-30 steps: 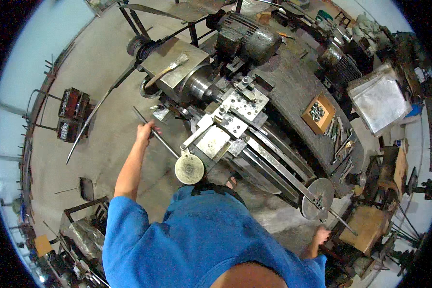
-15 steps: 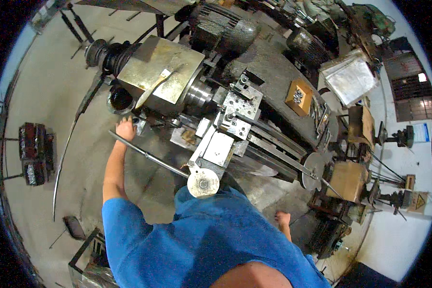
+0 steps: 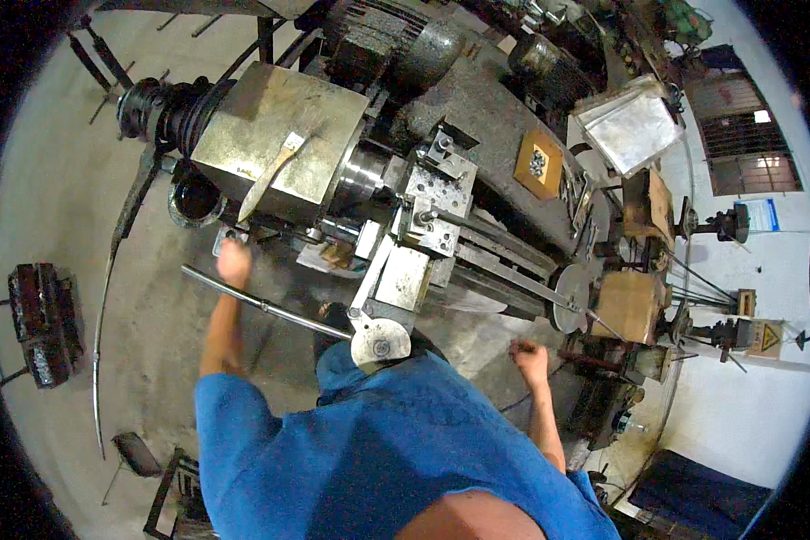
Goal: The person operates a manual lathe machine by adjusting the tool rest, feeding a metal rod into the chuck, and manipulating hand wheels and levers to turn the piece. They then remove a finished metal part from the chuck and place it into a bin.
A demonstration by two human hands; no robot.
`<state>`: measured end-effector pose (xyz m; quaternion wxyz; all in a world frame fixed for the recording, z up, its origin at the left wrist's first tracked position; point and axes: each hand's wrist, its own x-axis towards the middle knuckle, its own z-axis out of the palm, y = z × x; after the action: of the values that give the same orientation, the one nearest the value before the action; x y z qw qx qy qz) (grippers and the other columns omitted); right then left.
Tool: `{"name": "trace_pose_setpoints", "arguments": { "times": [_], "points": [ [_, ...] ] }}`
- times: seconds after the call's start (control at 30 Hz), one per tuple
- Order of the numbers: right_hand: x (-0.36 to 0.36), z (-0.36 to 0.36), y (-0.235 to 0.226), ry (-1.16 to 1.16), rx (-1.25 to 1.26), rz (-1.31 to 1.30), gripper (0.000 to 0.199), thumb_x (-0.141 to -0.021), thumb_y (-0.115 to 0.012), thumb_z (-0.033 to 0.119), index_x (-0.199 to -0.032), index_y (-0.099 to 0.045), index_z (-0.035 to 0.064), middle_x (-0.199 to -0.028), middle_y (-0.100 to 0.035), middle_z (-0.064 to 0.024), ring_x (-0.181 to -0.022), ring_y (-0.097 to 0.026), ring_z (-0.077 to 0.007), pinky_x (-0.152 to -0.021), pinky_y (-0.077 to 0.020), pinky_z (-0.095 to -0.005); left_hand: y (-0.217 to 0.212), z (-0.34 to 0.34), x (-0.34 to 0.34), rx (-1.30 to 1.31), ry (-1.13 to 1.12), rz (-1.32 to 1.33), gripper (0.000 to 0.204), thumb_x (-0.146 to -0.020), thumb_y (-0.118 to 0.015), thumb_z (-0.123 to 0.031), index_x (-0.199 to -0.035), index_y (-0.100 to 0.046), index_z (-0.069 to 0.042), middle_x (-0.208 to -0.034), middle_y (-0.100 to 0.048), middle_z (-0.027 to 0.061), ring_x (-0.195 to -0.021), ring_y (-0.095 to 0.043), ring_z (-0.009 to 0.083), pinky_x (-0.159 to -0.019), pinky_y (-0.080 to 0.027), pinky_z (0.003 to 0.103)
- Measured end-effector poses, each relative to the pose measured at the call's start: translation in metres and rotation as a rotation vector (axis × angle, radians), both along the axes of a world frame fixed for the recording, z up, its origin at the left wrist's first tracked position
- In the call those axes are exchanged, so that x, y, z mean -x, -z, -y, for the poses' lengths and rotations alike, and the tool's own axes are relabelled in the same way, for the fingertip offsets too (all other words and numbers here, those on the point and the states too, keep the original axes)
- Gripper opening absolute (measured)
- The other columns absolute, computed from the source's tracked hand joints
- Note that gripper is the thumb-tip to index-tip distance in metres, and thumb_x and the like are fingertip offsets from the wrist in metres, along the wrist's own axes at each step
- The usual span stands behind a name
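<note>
I stand at a metal lathe with a boxy headstock (image 3: 279, 135) and a tool post (image 3: 436, 207). My left hand (image 3: 234, 263) is blurred, stretched out to the foot of the headstock, just past a long steel rod (image 3: 270, 308) that my forearm crosses. Whether it grips anything is unclear. My right hand (image 3: 531, 358) hangs with curled fingers and nothing in it, below the round end wheel (image 3: 571, 297). A pale round handwheel (image 3: 382, 342) sits right in front of my blue shirt.
A flat brush (image 3: 270, 171) lies on the headstock. A black bowl (image 3: 193, 200) stands left of it. Behind are a motor (image 3: 396, 45), a wooden box of bolts (image 3: 537, 164) and a metal tray (image 3: 630, 126). A dark crate (image 3: 40, 319) sits on the floor at left.
My left hand has slid from the steel rod's end toward the headstock base. My right hand has risen from my side to near the end wheel. My head has turned left.
</note>
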<state>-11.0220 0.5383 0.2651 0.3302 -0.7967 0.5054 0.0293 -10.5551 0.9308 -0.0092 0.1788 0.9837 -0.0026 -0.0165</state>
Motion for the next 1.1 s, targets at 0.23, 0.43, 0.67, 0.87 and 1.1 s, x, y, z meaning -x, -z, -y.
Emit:
{"name": "trace_pose_setpoints", "arguments": {
  "times": [0.23,0.43,0.67,0.87,1.1],
  "points": [
    [-0.227,-0.014,-0.116,-0.798,0.189,0.391,0.047,-0.054,-0.057,0.007,-0.101,-0.062,0.0069,-0.109,-0.057,-0.0142,-0.102,-0.053,-0.0288,-0.089,-0.0411,-0.0346,-0.03,-0.04,-0.02,-0.201,0.371,-0.097,0.031,-0.081,-0.051,-0.028,-0.099,-0.05,-0.003,-0.079,-0.062,0.0189,-0.072,-0.061,0.0359,-0.064,-0.048,0.047],
    [-0.348,-0.088,-0.126,-1.126,0.424,-0.425,0.038,-0.057,-0.058,0.017,-0.093,-0.067,0.0095,-0.115,-0.053,-0.0195,-0.111,-0.044,-0.0343,-0.095,-0.0355,-0.0404,-0.049,-0.053,-0.017,0.038,0.307,-0.254,0.036,-0.081,-0.055,-0.034,-0.101,-0.052,-0.004,-0.09,-0.061,0.0195,-0.085,-0.059,0.0359,-0.072,-0.047,0.045],
    [-0.358,-0.066,-0.09,-1.088,0.241,0.383,0.05,-0.056,-0.057,0.016,-0.103,-0.058,0.0001,-0.108,-0.056,-0.0169,-0.103,-0.052,-0.032,-0.091,-0.0395,-0.0337,-0.033,-0.141,0.036,0.2,0.149,-0.206,0.035,-0.079,-0.058,-0.029,-0.102,-0.058,-0.002,-0.084,-0.062,0.0163,-0.076,-0.061,0.0296,-0.067,-0.048,0.038],
    [-0.343,-0.048,-0.086,-1.008,0.218,0.145,0.046,-0.055,-0.056,0.017,-0.099,-0.063,0.0048,-0.106,-0.059,-0.0161,-0.098,-0.055,-0.0309,-0.086,-0.0419,-0.0339,-0.088,-0.192,0.056,0.467,-0.06,-0.482,0.031,-0.083,-0.056,-0.02,-0.103,-0.055,0.005,-0.072,-0.059,0.0121,-0.057,-0.058,0.0137,-0.05,-0.045,0.03],
    [-0.358,-0.057,-0.079,-0.896,0.049,0.458,0.037,-0.057,-0.059,0.021,-0.09,-0.066,0.0058,-0.085,-0.063,-0.0188,-0.082,-0.062,-0.0263,-0.076,-0.0468,-0.0315,-0.231,-0.198,0.046,0.563,0.028,0.004,0.03,-0.085,-0.054,-0.017,-0.109,-0.055,0.0,-0.077,-0.061,0.0104,-0.068,-0.057,0.0157,-0.064,-0.045,0.029]
  ]
}}
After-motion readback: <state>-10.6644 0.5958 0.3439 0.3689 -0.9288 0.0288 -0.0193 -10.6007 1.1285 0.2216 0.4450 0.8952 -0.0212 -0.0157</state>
